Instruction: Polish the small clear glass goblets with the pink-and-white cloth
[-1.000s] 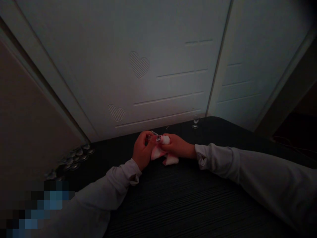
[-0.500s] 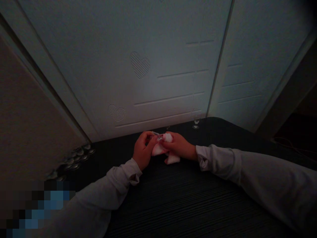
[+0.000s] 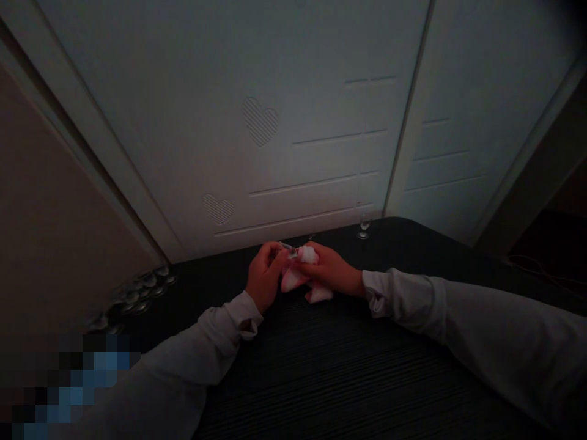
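Observation:
My left hand (image 3: 265, 276) is closed around a small clear glass (image 3: 290, 249), which shows only in part between my fingers. Pressed up to the glass, a fluffy pink and white cloth (image 3: 320, 293) is bunched in my right hand (image 3: 338, 270), whose fingers are wrapped in it. Both hands are close together above the far part of the dark table, and the loose ends of the cloth hang below them. The glass's exact shape is hidden by fingers and cloth.
One small stemmed glass (image 3: 364, 227) stands upright at the table's back edge, right of my hands. Several similar glasses (image 3: 137, 292) are grouped at the left edge. The dark wood-grained table (image 3: 343, 366) meets a pale panelled door (image 3: 312, 165) with carved hearts. Lower left is pixelated.
The glass has turned slightly in my left hand against the cloth, and my fingers have shifted a little. Both arms stay nearly in place.

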### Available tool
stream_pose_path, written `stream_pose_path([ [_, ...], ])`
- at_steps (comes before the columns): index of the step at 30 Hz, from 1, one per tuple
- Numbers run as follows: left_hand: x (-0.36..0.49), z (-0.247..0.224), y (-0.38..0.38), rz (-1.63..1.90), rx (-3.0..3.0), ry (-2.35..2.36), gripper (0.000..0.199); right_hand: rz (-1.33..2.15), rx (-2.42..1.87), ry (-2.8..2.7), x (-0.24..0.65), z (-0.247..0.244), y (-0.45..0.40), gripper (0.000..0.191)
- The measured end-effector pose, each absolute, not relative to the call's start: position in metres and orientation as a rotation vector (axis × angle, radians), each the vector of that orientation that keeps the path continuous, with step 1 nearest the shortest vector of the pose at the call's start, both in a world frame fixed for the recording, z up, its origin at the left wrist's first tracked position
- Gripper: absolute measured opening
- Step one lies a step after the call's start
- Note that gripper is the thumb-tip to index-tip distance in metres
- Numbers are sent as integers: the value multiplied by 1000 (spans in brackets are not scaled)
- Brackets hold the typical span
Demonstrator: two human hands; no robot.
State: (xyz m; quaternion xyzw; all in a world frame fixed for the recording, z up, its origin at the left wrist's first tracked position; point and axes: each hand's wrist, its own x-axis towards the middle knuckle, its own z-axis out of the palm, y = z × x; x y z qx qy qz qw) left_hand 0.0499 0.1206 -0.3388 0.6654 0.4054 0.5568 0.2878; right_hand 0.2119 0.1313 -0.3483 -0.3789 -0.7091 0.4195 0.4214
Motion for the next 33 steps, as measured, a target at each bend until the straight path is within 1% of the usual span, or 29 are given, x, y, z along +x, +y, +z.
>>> stream_pose_path([
  [3, 50, -338, 123, 1494, 1740, 1098, 18, 1063, -918, -1802, 212, -348, 131, 27],
  [5, 50, -337, 123, 1487, 1720, 1108, 18, 1064, -931, -1811, 212, -349, 132, 28],
  [11, 50, -336, 123, 1455, 1695, 1110, 18, 997, -1002, -1862, 213, -348, 132, 14],
  [13, 50, -336, 123, 1457, 1692, 1107, 18, 1016, -1000, -1856, 213, -347, 132, 17],
  [17, 50, -336, 123, 1464, 1693, 1099, 18, 1108, -952, -1836, 213, -348, 130, 29],
  [23, 49, -336, 123, 1469, 1692, 1099, 21, 1137, -920, -1820, 212, -348, 129, 31],
  [26, 48, -338, 124, 1475, 1692, 1111, 22, 1084, -918, -1851, 212, -346, 128, 30],
  [29, 47, -340, 126, 1472, 1704, 1109, 26, 952, -951, -1962, 213, -346, 127, 29],
  [33, 44, -344, 129, 1456, 1746, 1084, 30, 772, -832, -2161, 214, -345, 125, 19],
])
